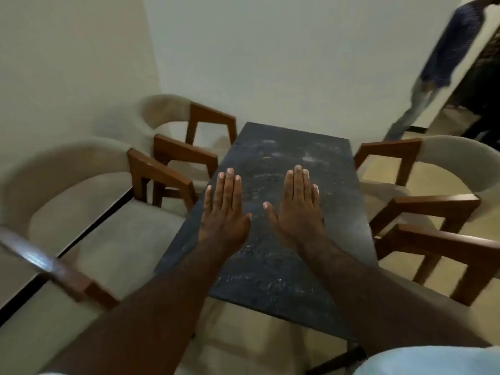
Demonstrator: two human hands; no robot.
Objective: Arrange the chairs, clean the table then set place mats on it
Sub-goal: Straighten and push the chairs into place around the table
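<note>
Left hand (224, 209) and right hand (299, 209) extend flat, palms down, over the table (284, 266).

The table (284, 266) has a dark, speckled rectangular top, marked all over with pale smears (311, 159). It stands on a pale floor (384, 174). Beside it on the floor stand four cream chairs with brown wooden arms: the near left chair (108, 226), far left chair (173, 115), near right chair (446, 239) and far right chair (446, 158).

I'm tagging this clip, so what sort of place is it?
Probably a dining area in a home: a dark table flanked by wooden-armed cushioned chairs, with plain walls close behind.
</note>
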